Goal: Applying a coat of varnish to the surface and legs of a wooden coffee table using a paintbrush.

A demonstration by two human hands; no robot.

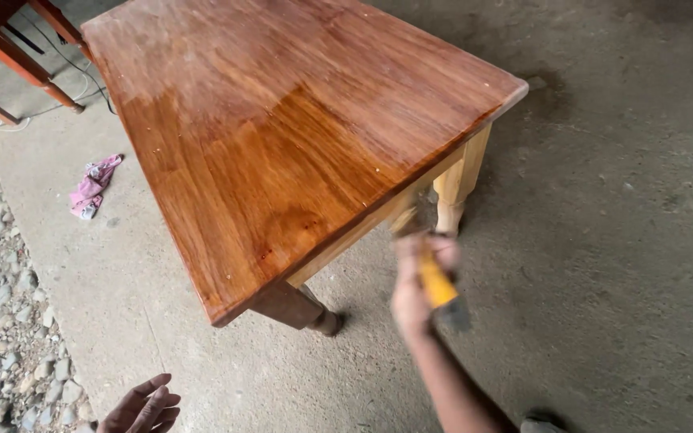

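The right hand gripped a yellow-handled brush, blurred, beside the counter edge. The left hand hung open, empty. Risk: drips staining the unfinished leg.

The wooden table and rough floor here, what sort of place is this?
Probably an informal woodworking or furniture-finishing spot, open at one side. The table has a glossy stained top but pale bare legs, the right hand holds a yellow-handled brush, and the concrete floor meets loose gravel.
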